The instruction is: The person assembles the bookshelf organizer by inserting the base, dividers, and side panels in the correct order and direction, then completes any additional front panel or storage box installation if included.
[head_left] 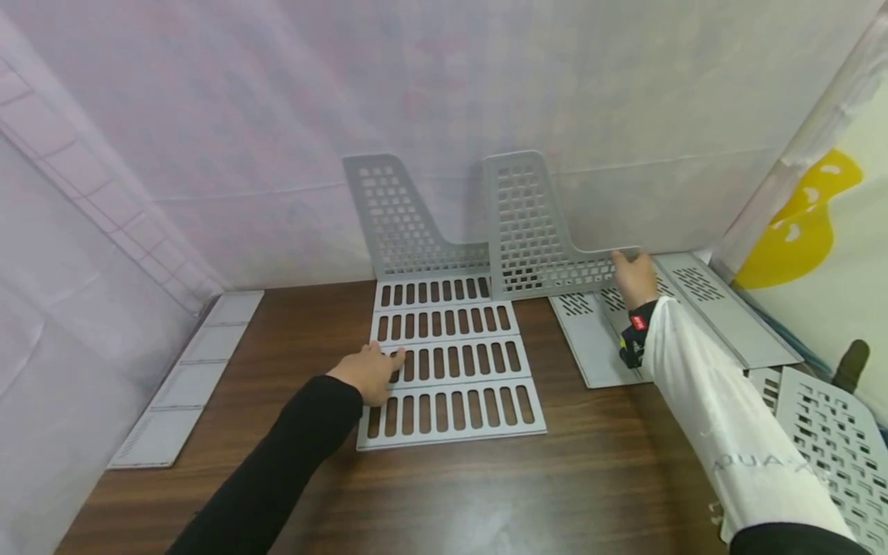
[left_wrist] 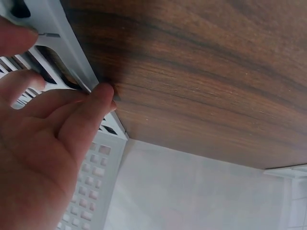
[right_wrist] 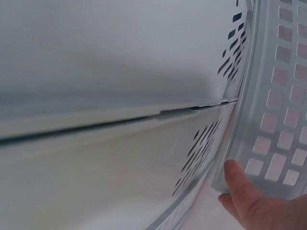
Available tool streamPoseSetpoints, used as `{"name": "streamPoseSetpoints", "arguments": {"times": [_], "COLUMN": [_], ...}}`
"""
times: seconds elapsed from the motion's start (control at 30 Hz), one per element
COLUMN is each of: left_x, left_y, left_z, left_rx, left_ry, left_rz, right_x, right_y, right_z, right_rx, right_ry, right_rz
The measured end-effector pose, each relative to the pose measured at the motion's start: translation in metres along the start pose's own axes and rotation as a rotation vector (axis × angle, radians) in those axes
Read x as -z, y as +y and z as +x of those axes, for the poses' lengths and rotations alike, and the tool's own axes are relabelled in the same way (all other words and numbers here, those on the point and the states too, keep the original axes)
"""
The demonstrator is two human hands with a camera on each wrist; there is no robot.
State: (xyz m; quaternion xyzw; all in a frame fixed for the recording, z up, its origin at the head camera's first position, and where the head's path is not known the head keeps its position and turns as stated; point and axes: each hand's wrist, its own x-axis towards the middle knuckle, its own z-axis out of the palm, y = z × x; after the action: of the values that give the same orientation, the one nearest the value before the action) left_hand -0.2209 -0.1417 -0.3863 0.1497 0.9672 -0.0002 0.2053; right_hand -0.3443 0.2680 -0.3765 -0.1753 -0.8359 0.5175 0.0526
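Note:
A light grey slotted panel (head_left: pixel 444 383) of several strips lies flat on the brown table. My left hand (head_left: pixel 366 374) is at its left edge; in the left wrist view, the hand (left_wrist: pixel 57 120) has its fingers round the rim of the slotted panel (left_wrist: pixel 72 52). Two perforated L-shaped side panels stand upright at the back, the left one (head_left: pixel 388 212) against the curtain and the right one (head_left: pixel 523 223) in front of it. My right hand (head_left: pixel 634 279) pinches the low end of the right one; in the right wrist view, the hand (right_wrist: pixel 259 203) holds the corner of this side panel (right_wrist: pixel 268 96).
Grey panels with slits (head_left: pixel 590 354) lie on the table at the right, under and beside my right forearm. Another perforated panel (head_left: pixel 832 439) is at the far right. A narrow grey panel strip (head_left: pixel 187 385) lies at the left. A white curtain (head_left: pixel 277 116) hangs behind the table (head_left: pixel 444 501).

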Motion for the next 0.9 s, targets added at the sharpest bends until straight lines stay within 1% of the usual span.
{"name": "streamPoseSetpoints", "arguments": {"times": [0.2, 0.27, 0.37, 0.43, 0.5, 0.57, 0.63, 0.7, 0.77, 0.87, 0.9], "left_x": [-0.005, -0.006, -0.006, -0.008, -0.011, -0.013, -0.014, -0.012, -0.008, -0.001, 0.002], "left_y": [-0.001, -0.001, -0.002, -0.002, -0.002, -0.001, -0.001, -0.001, -0.001, 0.002, 0.003], "left_z": [0.001, 0.001, 0.0, 0.0, -0.001, -0.001, -0.001, -0.001, -0.001, 0.002, 0.003], "left_rx": [-0.006, -0.003, -0.003, -0.015, -0.027, -0.039, -0.047, -0.053, -0.059, -0.047, -0.044], "left_ry": [0.009, 0.014, 0.019, 0.009, -0.006, -0.023, -0.034, -0.044, -0.071, -0.12, -0.126], "left_rz": [0.0, -0.009, -0.017, -0.019, -0.022, -0.024, -0.033, -0.045, -0.065, -0.103, -0.098], "right_x": [-0.004, -0.006, -0.009, -0.011, -0.012, -0.012, -0.011, -0.009, -0.006, 0.004, 0.006], "right_y": [0.005, 0.005, 0.004, 0.003, 0.004, 0.005, 0.007, 0.01, 0.013, 0.017, 0.018], "right_z": [0.0, -0.002, -0.008, -0.013, -0.017, -0.021, -0.023, -0.024, -0.024, -0.02, -0.019], "right_rx": [0.006, 0.011, 0.003, -0.004, -0.012, -0.024, -0.023, -0.002, 0.023, 0.083, 0.105], "right_ry": [-0.018, -0.01, 0.028, 0.059, 0.074, 0.077, 0.064, 0.053, 0.044, 0.033, 0.019], "right_rz": [0.018, 0.012, 0.005, -0.008, -0.014, -0.017, -0.013, -0.014, -0.001, -0.021, -0.023]}}
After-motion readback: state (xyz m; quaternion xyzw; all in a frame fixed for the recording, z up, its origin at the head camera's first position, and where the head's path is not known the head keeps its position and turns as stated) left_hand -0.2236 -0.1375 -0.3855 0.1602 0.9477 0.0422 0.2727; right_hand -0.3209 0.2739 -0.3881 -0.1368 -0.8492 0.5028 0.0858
